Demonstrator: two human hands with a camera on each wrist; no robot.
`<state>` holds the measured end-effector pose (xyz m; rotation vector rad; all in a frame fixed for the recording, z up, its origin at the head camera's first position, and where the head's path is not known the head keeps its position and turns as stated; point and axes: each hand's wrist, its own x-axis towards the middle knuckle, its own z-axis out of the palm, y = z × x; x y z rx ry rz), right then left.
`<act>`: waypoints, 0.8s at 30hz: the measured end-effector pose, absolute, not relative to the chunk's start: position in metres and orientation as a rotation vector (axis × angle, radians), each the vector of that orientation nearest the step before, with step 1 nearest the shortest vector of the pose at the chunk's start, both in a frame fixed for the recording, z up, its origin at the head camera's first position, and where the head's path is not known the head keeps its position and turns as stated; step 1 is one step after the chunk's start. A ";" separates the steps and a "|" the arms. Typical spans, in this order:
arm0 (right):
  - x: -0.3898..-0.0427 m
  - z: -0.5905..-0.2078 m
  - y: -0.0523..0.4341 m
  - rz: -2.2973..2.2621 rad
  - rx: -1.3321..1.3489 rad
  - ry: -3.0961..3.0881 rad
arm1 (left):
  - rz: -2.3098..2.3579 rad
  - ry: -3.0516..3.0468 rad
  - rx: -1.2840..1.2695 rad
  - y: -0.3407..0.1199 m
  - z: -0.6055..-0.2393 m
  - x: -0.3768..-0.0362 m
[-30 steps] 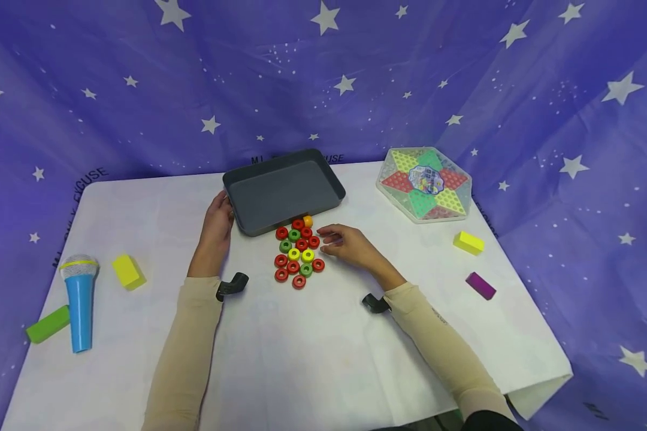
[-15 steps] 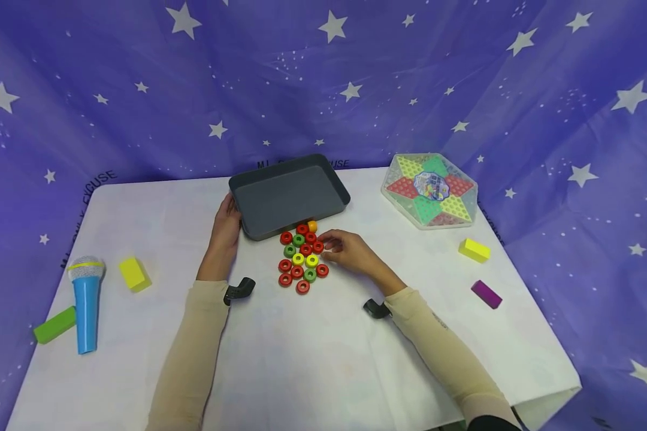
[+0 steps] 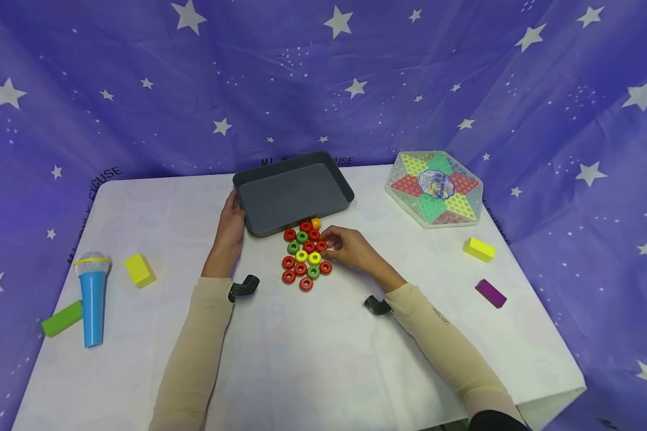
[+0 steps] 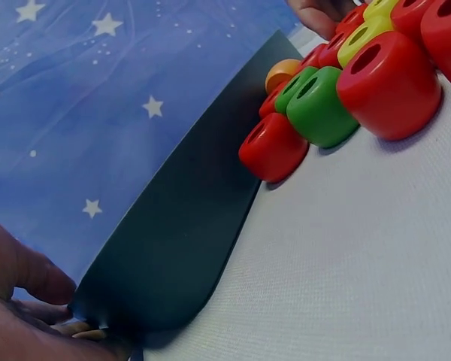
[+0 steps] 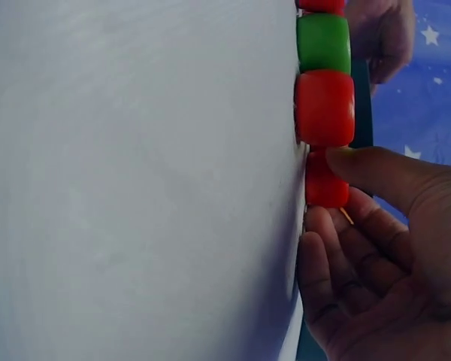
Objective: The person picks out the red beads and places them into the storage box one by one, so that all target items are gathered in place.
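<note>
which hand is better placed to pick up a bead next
Right, probably: the right hand already has fingers on a red bead at the cluster's edge, while the left hand grips the tray.

The left hand's fingers are cut off, and the tray hides the backdrop lettering.

The head view looks forward and down from above the worktop, taking in its whole spread. The left wrist view sits low at the tray, facing 2 o'clock toward the beads, very near. The right wrist view, rolled sideways, faces the same beads at close range.
</note>
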<state>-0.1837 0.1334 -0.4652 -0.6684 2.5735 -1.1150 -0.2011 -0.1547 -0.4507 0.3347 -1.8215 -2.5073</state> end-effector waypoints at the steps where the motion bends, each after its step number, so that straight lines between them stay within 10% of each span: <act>1: -0.184 -0.463 0.133 -1.110 -0.676 2.581 | -2.503 -1.822 0.333 -0.155 -0.454 -0.202; 24: -0.249 -0.399 0.063 -1.194 -0.761 2.540 | -2.446 -1.914 0.308 -0.156 -0.443 -0.193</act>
